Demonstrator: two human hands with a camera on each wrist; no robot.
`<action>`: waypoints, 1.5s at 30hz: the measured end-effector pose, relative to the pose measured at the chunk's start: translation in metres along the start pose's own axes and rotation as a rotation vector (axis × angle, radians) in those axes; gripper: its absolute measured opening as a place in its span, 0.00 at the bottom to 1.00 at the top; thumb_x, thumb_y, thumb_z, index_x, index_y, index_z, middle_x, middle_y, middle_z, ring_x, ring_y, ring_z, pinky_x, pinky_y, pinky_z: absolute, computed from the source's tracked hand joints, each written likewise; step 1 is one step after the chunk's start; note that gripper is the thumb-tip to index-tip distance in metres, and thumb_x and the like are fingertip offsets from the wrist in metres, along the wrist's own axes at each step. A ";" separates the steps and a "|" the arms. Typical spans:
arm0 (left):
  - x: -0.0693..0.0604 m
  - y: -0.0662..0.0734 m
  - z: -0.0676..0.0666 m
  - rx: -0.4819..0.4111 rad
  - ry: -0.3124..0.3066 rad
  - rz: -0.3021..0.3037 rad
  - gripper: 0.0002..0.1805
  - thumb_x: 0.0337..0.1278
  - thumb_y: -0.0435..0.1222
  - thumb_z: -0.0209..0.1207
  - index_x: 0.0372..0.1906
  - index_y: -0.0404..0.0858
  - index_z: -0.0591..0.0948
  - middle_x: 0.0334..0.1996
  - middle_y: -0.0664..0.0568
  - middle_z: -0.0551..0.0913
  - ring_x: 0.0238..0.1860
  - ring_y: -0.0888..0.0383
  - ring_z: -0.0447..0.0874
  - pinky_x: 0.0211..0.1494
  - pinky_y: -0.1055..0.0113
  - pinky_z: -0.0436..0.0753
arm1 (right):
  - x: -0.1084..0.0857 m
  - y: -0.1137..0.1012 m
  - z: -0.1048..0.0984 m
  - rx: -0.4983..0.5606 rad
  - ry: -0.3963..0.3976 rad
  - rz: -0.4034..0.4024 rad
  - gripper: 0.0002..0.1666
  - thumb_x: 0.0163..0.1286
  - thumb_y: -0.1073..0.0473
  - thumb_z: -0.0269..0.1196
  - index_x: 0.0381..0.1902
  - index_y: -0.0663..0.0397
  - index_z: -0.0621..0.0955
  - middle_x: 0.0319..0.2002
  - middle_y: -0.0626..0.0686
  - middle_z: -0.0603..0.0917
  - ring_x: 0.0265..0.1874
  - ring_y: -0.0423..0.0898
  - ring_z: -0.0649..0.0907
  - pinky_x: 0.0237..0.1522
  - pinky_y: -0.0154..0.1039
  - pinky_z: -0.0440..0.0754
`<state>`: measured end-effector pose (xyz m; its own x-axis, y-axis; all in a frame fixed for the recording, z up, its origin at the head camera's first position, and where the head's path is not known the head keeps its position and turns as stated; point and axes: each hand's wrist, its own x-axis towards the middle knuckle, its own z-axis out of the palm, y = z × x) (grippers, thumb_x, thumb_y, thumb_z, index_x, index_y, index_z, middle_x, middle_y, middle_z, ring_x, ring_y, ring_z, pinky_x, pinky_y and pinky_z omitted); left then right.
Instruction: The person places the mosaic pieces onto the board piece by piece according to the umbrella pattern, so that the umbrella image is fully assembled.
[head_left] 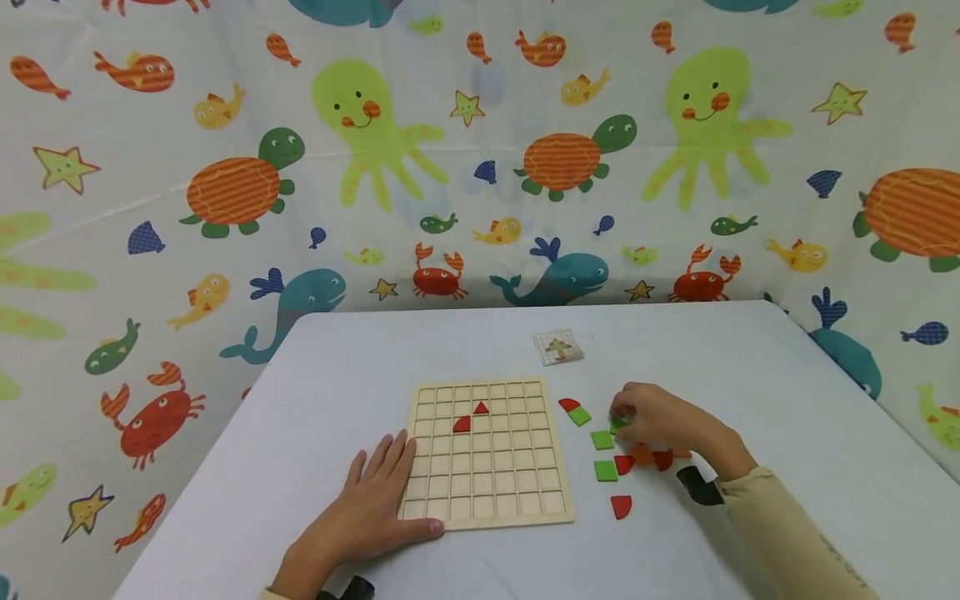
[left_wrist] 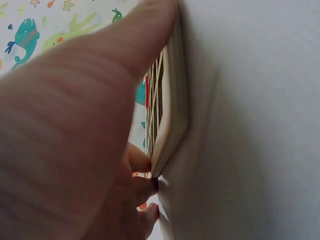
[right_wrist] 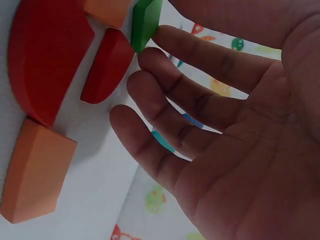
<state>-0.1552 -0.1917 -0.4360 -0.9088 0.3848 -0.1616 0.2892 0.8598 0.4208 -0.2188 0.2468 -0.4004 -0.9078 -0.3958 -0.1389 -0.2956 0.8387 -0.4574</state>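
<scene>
Being pinched right of the grid board [head_left: 483, 484] is a green piece [head_left: 617, 425]; grip of the right hand [head_left: 660, 419] narrow on it. Board touched at left and near edges by the left hand [head_left: 377, 504], grip wide, fingers spread. Red triangle [head_left: 481, 408] and red quarter-circle [head_left: 462, 424] set in board's far half. Loose red pieces [head_left: 621, 507], green squares [head_left: 606, 471], orange pieces [head_left: 641, 456] scattered right of board; picture card [head_left: 558, 347] laid beyond its far-right corner.

Between the left and right edges of the matt white desk [head_left: 300, 425], the grid board [head_left: 492, 463] looks like pale, matt wood, smooth along its rim. Toward the right edge, the coloured pieces [right_wrist: 47, 60] look smooth and evenly painted; beyond the far edge hangs printed, lightly creased cloth [head_left: 465, 187].
</scene>
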 end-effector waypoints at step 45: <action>-0.004 0.006 0.000 0.024 0.000 -0.026 0.72 0.50 0.74 0.68 0.85 0.30 0.55 0.86 0.37 0.50 0.86 0.37 0.41 0.81 0.32 0.39 | 0.090 -0.122 0.039 -0.153 -0.029 -0.419 0.07 0.72 0.65 0.72 0.46 0.58 0.89 0.40 0.49 0.85 0.39 0.43 0.81 0.47 0.38 0.85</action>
<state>-0.1499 -0.1881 -0.4332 -0.9162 0.3620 -0.1721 0.2724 0.8773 0.3951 -0.2527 0.0943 -0.3913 -0.6925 -0.7214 0.0052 -0.6785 0.6489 -0.3443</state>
